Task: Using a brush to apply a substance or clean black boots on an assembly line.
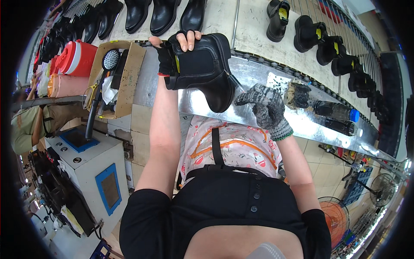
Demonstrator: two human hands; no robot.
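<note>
A black ankle boot (199,60) with a dark elastic side panel is held up over the metal ledge, toe pointing down toward me. My left hand (170,54), in a black fingerless glove, grips it at the top opening, fingers over the side. My right hand (264,108) wears a grey knitted glove and is closed around a thin stick-like tool (234,81). The tool's dark end meets the sole edge near the boot's toe; whether it is a brush or a pen, I cannot make out.
On the metal ledge (248,71) lie a black-stained sponge (297,96) and a blue-capped bottle (336,111). A cardboard box (129,80) at left holds a round hairbrush (111,59). Several boots line the conveyor (254,34) beyond. A boxy machine (92,159) stands left, near another person (30,129).
</note>
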